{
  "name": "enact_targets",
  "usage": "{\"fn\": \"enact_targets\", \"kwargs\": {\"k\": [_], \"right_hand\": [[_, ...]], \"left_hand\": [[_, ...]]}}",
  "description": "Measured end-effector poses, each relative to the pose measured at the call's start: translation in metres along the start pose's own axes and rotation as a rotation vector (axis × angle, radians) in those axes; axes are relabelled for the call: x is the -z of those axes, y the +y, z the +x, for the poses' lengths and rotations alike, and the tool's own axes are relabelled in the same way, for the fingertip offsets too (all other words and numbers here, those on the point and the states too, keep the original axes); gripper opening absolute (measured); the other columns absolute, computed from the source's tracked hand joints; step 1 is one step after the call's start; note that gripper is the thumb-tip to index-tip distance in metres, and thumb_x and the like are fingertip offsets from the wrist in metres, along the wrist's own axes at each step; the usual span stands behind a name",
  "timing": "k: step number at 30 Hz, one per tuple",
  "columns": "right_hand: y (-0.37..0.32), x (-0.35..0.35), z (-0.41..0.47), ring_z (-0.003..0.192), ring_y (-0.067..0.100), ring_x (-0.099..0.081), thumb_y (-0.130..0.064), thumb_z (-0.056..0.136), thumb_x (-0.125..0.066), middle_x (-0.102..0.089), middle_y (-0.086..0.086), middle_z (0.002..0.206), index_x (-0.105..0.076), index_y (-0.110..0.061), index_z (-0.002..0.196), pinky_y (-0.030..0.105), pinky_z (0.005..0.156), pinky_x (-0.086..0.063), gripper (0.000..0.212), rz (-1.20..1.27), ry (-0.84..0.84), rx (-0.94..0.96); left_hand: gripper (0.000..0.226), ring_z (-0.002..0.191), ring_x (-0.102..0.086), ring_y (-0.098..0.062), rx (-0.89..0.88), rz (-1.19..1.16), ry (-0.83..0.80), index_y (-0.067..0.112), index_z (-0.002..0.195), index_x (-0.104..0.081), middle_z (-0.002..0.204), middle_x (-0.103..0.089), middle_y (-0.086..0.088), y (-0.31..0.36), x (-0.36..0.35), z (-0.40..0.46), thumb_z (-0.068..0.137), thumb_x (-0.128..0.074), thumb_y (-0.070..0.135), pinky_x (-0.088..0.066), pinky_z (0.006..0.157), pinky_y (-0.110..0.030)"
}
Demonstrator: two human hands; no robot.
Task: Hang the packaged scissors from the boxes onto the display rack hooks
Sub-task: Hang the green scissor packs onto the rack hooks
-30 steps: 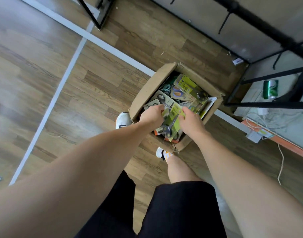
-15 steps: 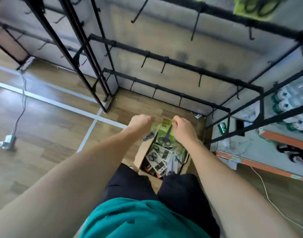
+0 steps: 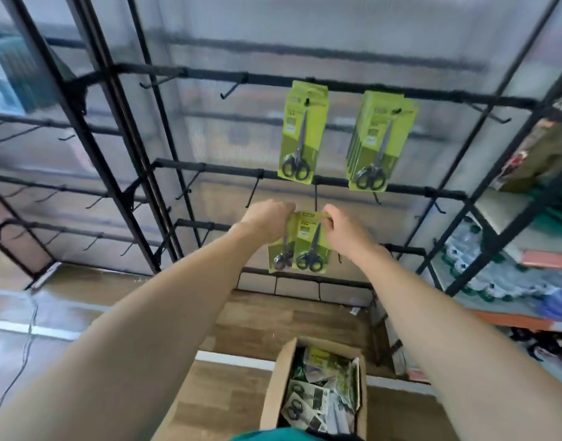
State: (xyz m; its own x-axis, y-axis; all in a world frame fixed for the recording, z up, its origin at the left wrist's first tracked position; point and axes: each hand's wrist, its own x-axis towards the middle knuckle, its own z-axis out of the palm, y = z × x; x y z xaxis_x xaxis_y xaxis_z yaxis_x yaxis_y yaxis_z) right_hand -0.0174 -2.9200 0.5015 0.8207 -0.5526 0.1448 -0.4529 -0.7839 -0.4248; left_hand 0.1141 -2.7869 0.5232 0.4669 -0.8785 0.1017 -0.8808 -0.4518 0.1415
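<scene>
Both my hands hold green scissors packs [image 3: 306, 245] raised in front of the black display rack [image 3: 337, 89]. My left hand [image 3: 268, 219] grips the upper left of the packs; my right hand [image 3: 343, 230] pinches the top right corner of the front pack. They hang just below a bare hook [image 3: 315, 192] on the second rail. Two sets of green packaged scissors hang from the top rail: one [image 3: 300, 132] and a thicker stack [image 3: 376, 141]. The open cardboard box [image 3: 278, 383] of mixed scissors packs stands on the floor below.
Several bare hooks line the rails to the left [image 3: 232, 87]. Shelves with bottles and goods [image 3: 496, 275] stand at the right. A cable [image 3: 28, 332] trails over the wooden floor at the left.
Both hands lifted the green packs out of the box and up to rack height. My view swung from the floor up to the rack.
</scene>
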Motion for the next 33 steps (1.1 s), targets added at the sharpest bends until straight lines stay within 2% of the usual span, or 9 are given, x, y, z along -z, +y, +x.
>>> {"fn": "enact_targets", "kwargs": {"k": [3,5,8,10,12,14,21,27,33], "right_hand": [[-0.013,0.028,0.010,0.075,0.020,-0.055,-0.026,0.103,-0.046,-0.054,-0.004,0.082,-0.052,-0.018,0.092,0.032,0.056,-0.036,0.015,0.025,0.067,0.039],[-0.022,0.045,0.018,0.064,0.014,-0.051,-0.027,0.103,-0.047,-0.051,-0.006,0.076,-0.050,-0.018,0.089,0.030,0.051,-0.031,0.018,-0.001,0.103,0.042],[-0.032,0.064,0.028,0.068,0.012,-0.055,-0.027,0.102,-0.050,-0.057,-0.003,0.083,-0.055,-0.015,0.094,0.029,0.054,-0.038,0.015,-0.009,0.145,0.036],[-0.038,0.071,0.034,0.070,0.013,-0.057,-0.028,0.101,-0.051,-0.058,-0.002,0.085,-0.056,-0.014,0.097,0.029,0.055,-0.040,0.015,-0.013,0.156,0.043],[-0.043,0.077,0.039,0.073,0.015,-0.059,-0.028,0.100,-0.053,-0.060,-0.001,0.088,-0.057,-0.013,0.099,0.032,0.060,-0.048,0.016,-0.016,0.153,0.034],[-0.047,0.084,0.047,0.077,0.018,-0.061,-0.029,0.100,-0.053,-0.062,0.001,0.091,-0.057,-0.012,0.102,0.036,0.067,-0.053,0.017,-0.018,0.159,0.031],[-0.073,0.109,0.078,0.075,0.020,-0.061,-0.025,0.102,-0.047,-0.060,0.003,0.089,-0.055,-0.014,0.099,0.034,0.063,-0.048,0.014,0.058,0.168,0.146],[-0.093,0.115,0.104,0.090,0.017,-0.052,-0.017,0.106,-0.041,-0.049,0.003,0.111,-0.056,-0.008,0.114,0.026,0.069,-0.037,0.019,0.037,0.313,0.156],[-0.097,0.119,0.122,0.092,0.018,-0.055,-0.011,0.103,-0.045,-0.057,0.008,0.120,-0.056,-0.009,0.121,0.031,0.073,-0.047,0.021,0.018,0.385,0.080]], "left_hand": [[0.015,0.082,-0.057,-0.027,-0.025,0.045,0.049,0.016,0.103,-0.058,0.101,-0.064,-0.006,0.000,0.037,0.011,0.097,-0.044,0.018,-0.043,0.066,-0.034],[0.020,0.086,-0.061,-0.027,-0.027,0.045,0.079,0.018,0.109,-0.060,0.103,-0.066,-0.005,-0.003,0.056,0.016,0.097,-0.045,0.021,-0.046,0.068,-0.035],[0.017,0.084,-0.061,-0.024,-0.033,0.034,0.100,0.018,0.107,-0.060,0.099,-0.065,-0.002,-0.005,0.078,0.020,0.098,-0.046,0.022,-0.048,0.068,-0.033],[0.016,0.078,-0.059,-0.022,-0.024,0.031,0.117,0.018,0.107,-0.060,0.096,-0.063,-0.001,-0.006,0.092,0.023,0.097,-0.048,0.018,-0.047,0.061,-0.030],[0.018,0.073,-0.055,-0.019,-0.007,0.036,0.140,0.018,0.108,-0.060,0.094,-0.061,0.000,-0.009,0.103,0.027,0.097,-0.047,0.013,-0.039,0.051,-0.027],[0.021,0.073,-0.054,-0.020,0.005,0.049,0.150,0.018,0.110,-0.060,0.094,-0.060,-0.001,-0.012,0.113,0.030,0.097,-0.047,0.010,-0.033,0.048,-0.026],[0.014,0.068,-0.055,-0.016,0.043,0.040,0.178,0.025,0.088,-0.054,0.086,-0.059,0.003,-0.025,0.149,0.043,0.097,-0.050,0.016,-0.034,0.048,-0.026],[0.027,0.076,-0.061,-0.023,0.098,0.130,0.248,0.027,0.103,-0.064,0.090,-0.062,0.003,-0.038,0.163,0.049,0.091,-0.049,0.007,-0.038,0.055,-0.029],[0.022,0.077,-0.061,-0.022,0.070,0.100,0.246,0.021,0.107,-0.066,0.092,-0.062,0.001,-0.054,0.164,0.051,0.095,-0.051,0.012,-0.040,0.058,-0.029]]}}
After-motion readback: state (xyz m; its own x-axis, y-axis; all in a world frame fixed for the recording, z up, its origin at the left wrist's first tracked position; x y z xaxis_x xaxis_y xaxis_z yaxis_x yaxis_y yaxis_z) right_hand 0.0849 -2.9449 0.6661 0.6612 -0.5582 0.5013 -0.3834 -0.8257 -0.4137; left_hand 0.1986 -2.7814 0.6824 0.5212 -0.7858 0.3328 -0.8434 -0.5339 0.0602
